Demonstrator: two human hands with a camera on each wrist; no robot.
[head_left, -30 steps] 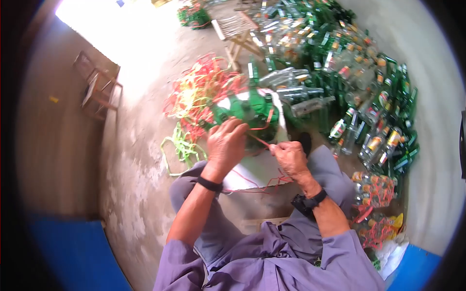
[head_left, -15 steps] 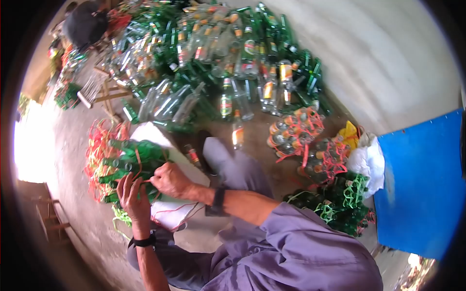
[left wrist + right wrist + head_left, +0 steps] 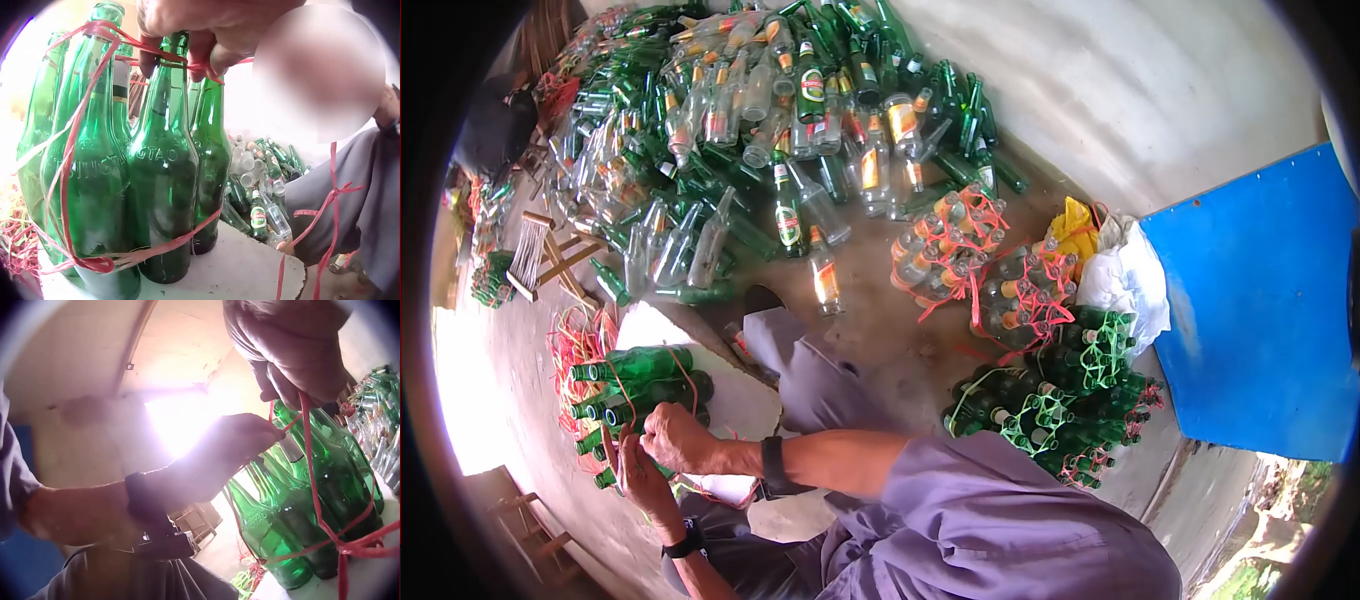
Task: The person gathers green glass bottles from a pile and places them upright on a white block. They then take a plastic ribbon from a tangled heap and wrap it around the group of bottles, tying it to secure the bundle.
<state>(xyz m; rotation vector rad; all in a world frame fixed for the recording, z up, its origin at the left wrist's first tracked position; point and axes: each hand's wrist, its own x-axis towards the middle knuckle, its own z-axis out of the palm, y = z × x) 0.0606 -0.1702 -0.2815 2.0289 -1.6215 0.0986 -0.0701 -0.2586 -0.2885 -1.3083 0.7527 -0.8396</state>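
Note:
Green glass bottles (image 3: 159, 162) stand in a close cluster on a white board (image 3: 250, 256). Red plastic strap (image 3: 150, 253) circles their bodies, and more runs around the necks. At the bottle tops, my left hand (image 3: 643, 482) pinches the neck strap between thumb and fingers, as the right wrist view shows. Close beside it, my right hand (image 3: 680, 438) is curled over the bundle. A length of red strap (image 3: 309, 450) hangs from its fingers down to a knot at the bottles' side. Some bottles are hidden behind the front ones.
A large heap of loose bottles (image 3: 740, 90) fills the far floor. Strapped bundles of clear bottles (image 3: 950, 245) and green bottles (image 3: 1040, 420) stand at the right, near a blue panel (image 3: 1250, 300). Tangled straps (image 3: 575, 345) lie beyond the board, near a wooden folding stool (image 3: 550, 255).
The head view has swung to the right, bringing the strapped bundles and blue panel into view. My right hand has come in from a pulled-out strap to beside my left hand.

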